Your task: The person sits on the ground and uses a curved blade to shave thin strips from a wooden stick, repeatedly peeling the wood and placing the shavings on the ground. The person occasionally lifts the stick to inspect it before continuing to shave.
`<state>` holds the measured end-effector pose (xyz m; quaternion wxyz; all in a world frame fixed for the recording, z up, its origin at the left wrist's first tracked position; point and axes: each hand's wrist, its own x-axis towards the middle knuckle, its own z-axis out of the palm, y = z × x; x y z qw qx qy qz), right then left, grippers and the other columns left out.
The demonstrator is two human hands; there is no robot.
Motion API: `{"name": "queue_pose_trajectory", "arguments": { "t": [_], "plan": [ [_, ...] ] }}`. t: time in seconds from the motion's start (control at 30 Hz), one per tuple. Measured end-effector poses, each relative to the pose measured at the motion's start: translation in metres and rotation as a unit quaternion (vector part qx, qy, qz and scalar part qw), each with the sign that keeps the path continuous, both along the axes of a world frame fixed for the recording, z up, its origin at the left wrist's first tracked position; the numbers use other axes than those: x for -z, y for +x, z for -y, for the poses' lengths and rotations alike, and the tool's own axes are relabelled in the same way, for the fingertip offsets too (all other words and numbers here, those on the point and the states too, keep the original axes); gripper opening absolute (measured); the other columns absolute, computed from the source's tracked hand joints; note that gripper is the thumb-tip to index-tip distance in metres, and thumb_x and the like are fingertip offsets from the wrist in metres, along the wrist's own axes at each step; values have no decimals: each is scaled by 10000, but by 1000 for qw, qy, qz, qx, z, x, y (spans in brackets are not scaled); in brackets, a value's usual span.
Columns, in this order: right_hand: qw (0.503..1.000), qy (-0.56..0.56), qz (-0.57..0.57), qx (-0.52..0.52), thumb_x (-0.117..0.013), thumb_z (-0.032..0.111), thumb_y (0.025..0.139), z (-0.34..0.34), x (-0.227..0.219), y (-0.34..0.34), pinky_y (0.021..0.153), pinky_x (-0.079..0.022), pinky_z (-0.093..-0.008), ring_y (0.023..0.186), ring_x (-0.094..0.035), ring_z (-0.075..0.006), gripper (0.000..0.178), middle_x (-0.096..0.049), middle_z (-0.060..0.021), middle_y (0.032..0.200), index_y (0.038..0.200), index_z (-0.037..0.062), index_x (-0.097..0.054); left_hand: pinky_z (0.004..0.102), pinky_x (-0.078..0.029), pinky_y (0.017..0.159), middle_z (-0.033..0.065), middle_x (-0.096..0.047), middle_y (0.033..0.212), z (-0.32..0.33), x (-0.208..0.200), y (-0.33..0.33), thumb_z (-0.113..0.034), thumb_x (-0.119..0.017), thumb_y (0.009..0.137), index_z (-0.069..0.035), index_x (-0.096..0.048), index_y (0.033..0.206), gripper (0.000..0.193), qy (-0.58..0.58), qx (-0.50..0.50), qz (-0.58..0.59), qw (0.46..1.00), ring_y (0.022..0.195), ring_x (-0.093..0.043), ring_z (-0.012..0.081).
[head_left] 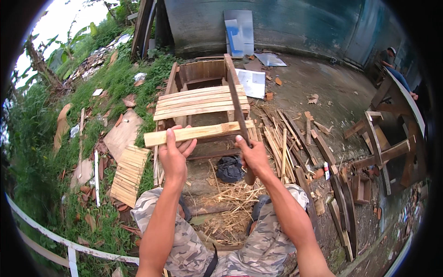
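Observation:
My left hand (175, 150) grips a pale split wooden slat (198, 132) and holds it level in front of me. My right hand (251, 154) is closed on the handle of a long dark blade (235, 97). The blade rises away from me, and its lower part meets the slat near the slat's right end. Just beyond the slat stands a wooden chair frame (203, 83) with several pale slats (200, 105) across its seat. My knees in camouflage trousers (258, 244) are below.
A pile of thin split sticks (281, 143) lies right of the frame. Shavings (226, 203) and a dark cloth bundle (229, 169) cover the ground at my feet. A slatted panel (129, 173) rests on the grass at left. Dark wooden frames (387, 143) stand right, near a seated person (390, 60).

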<state>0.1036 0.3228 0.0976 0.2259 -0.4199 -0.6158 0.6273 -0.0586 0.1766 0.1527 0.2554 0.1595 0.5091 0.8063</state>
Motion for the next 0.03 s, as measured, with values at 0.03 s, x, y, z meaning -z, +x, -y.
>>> {"name": "queue_pose_trajectory", "arguments": {
  "t": [0.03],
  "plan": [
    [1000, -21, -8, 23, -644, 461, 963, 2, 1, -5, 372, -381, -254, 404, -503, -95, 503, -537, 7, 540, 1026, -37, -684, 385, -606, 885, 264, -625, 1247, -1, 2, 3, -439, -421, 1065, 8, -487, 1300, 509, 30, 15, 34, 999, 1130, -664, 333]
  ]
}}
